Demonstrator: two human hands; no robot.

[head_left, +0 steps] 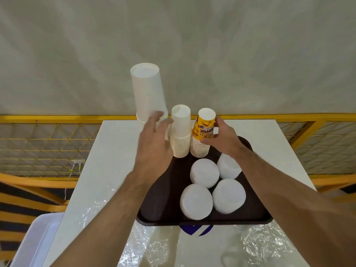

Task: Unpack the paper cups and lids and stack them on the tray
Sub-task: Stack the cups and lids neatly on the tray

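White table (115,151) fills the lower frame. Clear plastic wrap (260,245) lies crumpled along its near edge, at 6 o'clock from the tray.

Dark tray (165,209) sits on the table, centre-right.

Tall stack of white cups (148,97), upside down, stands at about 11 o'clock from the tray centre; whether its base rests on the tray or just beyond the rim cannot be told, the left hand covers it.

Medium stack of white cups (181,132), inverted, on the tray's far edge at 12 o'clock.

Stack of yellow printed cups (204,130), inverted, just beside the medium stack at its 3 o'clock side, on the tray.

Four piles of white lids (196,201) on the near half of the tray, in a rough two-by-two cluster.

Left hand (154,139): fingers spread and fairly straight, in front of the tall stack's lower part, holding nothing; contact uncertain.

Right hand (221,135): fingers and thumb curled round the yellow printed cups, gripping them.
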